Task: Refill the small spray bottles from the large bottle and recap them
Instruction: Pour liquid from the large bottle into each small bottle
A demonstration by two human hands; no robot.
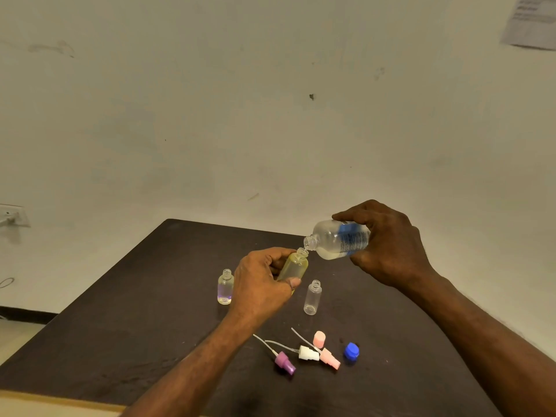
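I see my right hand (388, 245) wrapped around the large clear plastic bottle with the blue-and-white label (341, 239), fingers over the top and thumb beneath, tipping it nearly flat with its open neck pointing left and down. A little liquid pools along its lower side. My left hand (260, 282) grips a small clear spray bottle with a yellowish tint (293, 267), thumb across the front and fingers curled behind, holding it tilted just below the right hand. Its open mouth sits directly under the large bottle's neck, nearly touching; I cannot tell whether the rims meet.

Just left of my left hand a second small clear bottle with a faint purple tinge at its base (225, 287) stands upright and uncapped on the dark brown table (120, 326). Just right of that hand stands a third small clear plastic bottle (313, 297), also upright and open.

Nearer to me, below both hands, lie the loose caps: a purple spray head (285, 363), a white spray head (309, 353) and a pink spray head (330, 359), each with a thin dip tube, plus a pale pink over-cap (319, 339) and a blue screw cap (351, 352) off to the right.
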